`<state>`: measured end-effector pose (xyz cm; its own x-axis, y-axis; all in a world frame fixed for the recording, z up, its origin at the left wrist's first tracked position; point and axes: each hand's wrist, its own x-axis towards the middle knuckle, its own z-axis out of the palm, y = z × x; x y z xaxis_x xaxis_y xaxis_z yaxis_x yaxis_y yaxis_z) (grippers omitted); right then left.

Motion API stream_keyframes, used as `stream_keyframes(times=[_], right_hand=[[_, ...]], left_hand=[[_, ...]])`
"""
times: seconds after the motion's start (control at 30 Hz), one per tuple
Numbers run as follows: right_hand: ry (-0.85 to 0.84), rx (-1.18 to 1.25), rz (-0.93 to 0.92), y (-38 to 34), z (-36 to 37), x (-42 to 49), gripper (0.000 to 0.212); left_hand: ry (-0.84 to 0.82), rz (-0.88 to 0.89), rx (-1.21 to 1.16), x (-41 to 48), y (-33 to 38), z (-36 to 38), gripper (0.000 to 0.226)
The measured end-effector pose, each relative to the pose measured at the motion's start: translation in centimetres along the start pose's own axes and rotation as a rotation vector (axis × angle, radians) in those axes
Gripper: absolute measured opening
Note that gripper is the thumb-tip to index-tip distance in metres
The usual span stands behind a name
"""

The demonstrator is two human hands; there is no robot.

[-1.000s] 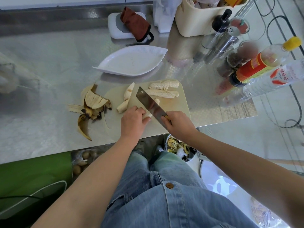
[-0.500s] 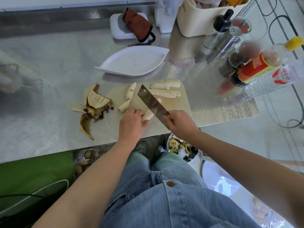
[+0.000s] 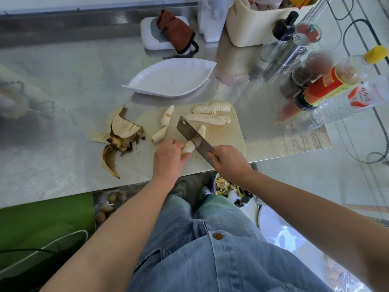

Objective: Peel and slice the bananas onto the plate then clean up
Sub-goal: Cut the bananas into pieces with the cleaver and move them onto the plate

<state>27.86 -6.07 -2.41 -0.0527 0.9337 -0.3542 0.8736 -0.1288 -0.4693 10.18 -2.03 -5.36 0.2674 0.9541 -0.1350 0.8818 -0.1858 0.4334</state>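
On the beige cutting board (image 3: 229, 140) my left hand (image 3: 168, 159) holds a peeled banana piece (image 3: 188, 148) down. My right hand (image 3: 228, 161) grips the handle of a cleaver (image 3: 193, 137), whose blade stands against that piece. A cut-off end (image 3: 202, 131) lies just beyond the blade. Two unsliced pieces (image 3: 166, 116) (image 3: 159, 135) lie on the board's left part, and two sliced bananas (image 3: 210, 108) (image 3: 207, 119) lie at its far edge. The white leaf-shaped plate (image 3: 147, 85) behind the board holds nothing. Banana peels (image 3: 120, 133) lie left of the board.
Bottles, a shaker and jars (image 3: 328, 85) crowd the table's right side. A cream caddy (image 3: 256, 24) and a white box with a brown cloth (image 3: 174, 31) stand at the back. A bin with scraps (image 3: 227, 186) sits under the table edge by my knees.
The cleaver has come down through the banana piece that my left hand holds, and a short end now lies separated past the blade. Both hands stayed in about the same place.
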Motion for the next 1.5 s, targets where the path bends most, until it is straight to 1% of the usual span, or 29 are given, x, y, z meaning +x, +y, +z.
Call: stream_keyframes(times=[0.23,0.57,0.67,0.8,0.9,1.1,1.5], right_hand=[[0.082,0.056,-0.047,-0.3,-1.0,-0.1,0.035],[0.060,0.019,-0.043,-0.5,-0.8,-0.1,0.036],[0.018,-0.003,-0.022,-0.3,-0.2,-0.1,0.039],[-0.013,-0.016,0.002,-0.2,0.1,-0.2,0.034],[-0.008,-0.012,-0.019,-0.2,-0.2,-0.1,0.035],[0.065,0.034,-0.051,-0.1,-0.7,-0.4,0.034],[0.061,0.034,-0.059,-0.4,-0.6,-0.3,0.033]], left_hand=[[0.013,-0.004,0.002,0.1,0.0,0.0,0.029],[0.019,-0.005,-0.004,0.0,0.0,0.0,0.028],[0.014,-0.006,-0.010,0.0,0.1,0.1,0.028],[0.010,-0.008,-0.009,0.0,0.1,0.0,0.028],[0.009,-0.009,-0.008,0.0,0.1,0.0,0.029],[0.020,-0.009,-0.008,-0.1,0.1,0.0,0.028],[0.016,-0.011,-0.015,0.0,0.2,-0.1,0.028]])
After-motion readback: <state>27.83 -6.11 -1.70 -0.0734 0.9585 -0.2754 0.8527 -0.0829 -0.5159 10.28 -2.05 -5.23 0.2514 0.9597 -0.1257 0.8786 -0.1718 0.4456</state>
